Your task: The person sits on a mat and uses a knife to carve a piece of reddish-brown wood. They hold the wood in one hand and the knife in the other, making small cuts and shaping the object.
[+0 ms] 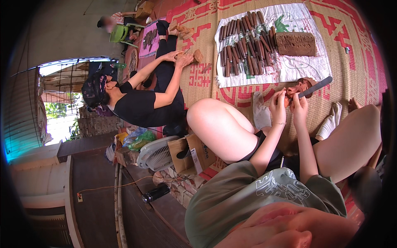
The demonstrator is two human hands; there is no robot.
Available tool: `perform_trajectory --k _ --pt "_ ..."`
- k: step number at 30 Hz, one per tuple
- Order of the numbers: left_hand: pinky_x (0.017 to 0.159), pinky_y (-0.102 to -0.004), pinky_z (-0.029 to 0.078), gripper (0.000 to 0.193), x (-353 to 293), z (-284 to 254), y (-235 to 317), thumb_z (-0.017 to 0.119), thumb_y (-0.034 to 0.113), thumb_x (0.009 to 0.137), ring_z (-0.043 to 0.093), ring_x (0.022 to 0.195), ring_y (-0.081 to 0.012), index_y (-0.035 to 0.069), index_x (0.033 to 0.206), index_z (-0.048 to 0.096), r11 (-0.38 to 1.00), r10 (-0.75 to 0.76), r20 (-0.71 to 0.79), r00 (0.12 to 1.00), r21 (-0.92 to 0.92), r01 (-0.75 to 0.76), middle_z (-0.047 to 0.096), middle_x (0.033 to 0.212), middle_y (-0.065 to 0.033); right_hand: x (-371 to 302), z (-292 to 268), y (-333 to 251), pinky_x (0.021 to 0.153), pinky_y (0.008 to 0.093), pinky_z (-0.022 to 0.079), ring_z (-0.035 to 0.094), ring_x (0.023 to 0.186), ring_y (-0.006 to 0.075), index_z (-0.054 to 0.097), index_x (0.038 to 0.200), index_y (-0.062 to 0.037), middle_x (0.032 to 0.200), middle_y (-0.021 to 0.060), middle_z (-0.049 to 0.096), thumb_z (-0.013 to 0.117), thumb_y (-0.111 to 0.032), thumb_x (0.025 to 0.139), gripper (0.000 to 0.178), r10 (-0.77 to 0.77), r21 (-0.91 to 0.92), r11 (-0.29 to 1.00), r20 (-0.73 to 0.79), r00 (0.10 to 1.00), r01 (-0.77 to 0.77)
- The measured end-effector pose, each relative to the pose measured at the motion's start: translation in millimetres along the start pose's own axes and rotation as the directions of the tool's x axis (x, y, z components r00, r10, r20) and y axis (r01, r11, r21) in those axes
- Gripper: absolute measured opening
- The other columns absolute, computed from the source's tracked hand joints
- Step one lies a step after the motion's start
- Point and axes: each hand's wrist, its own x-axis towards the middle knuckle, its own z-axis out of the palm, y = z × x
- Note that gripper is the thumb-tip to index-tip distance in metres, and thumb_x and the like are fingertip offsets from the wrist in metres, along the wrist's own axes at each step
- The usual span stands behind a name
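A small reddish-brown carved wooden piece [298, 87] is held up above the mat, just beyond my knees. My left hand [278, 101] is closed around its near left end. In my closed right hand [299, 106] is a long, flat, dark file [317, 86], which slants up to the right across the near side of the carving. Its rounded far end points away from me. The end inside my fingers is hidden, and I cannot tell exactly where it touches the wood.
Wooden-handled tools [248, 43] lie in rows on a white cloth [285, 74], beside a brown carved block [295, 44]. Left of me a co-worker [144, 99] in black handles a wooden piece [199, 56]. A fan [158, 153], a cardboard box [196, 151] and a dark flask [156, 193] are nearby.
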Motion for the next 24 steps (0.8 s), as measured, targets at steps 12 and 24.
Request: perform_trajectory --k 12,24 --pt "0.087 -0.0270 0.039 0.018 -1.5 2.8 -2.5 0.054 0.013 0.084 0.053 0.097 -0.0161 -0.003 0.091 0.057 0.998 0.059 0.035 0.998 0.032 -0.060 0.059 0.102 -0.0120 4.4 -9.0 6.6 0.035 0.0177 0.020 0.031 0.038 0.0012 0.053 0.082 -0.0081 0.052 -0.0065 0.041 0.049 -0.020 0.090 0.015 0.005 0.065 0.998 -0.002 1.000 -0.004" --pt "0.089 -0.0269 0.038 0.020 -2.9 3.0 3.1 0.052 0.015 0.086 0.053 0.099 -0.0156 -0.003 0.093 0.057 0.997 0.030 0.035 0.999 0.073 -0.033 0.058 0.104 -0.0115 2.1 -2.5 3.5 0.034 0.0170 0.024 0.034 0.040 0.0014 0.049 0.081 -0.0071 0.053 -0.0050 0.042 0.049 -0.018 0.090 0.015 -0.052 -0.022 0.998 -0.073 0.996 0.051"
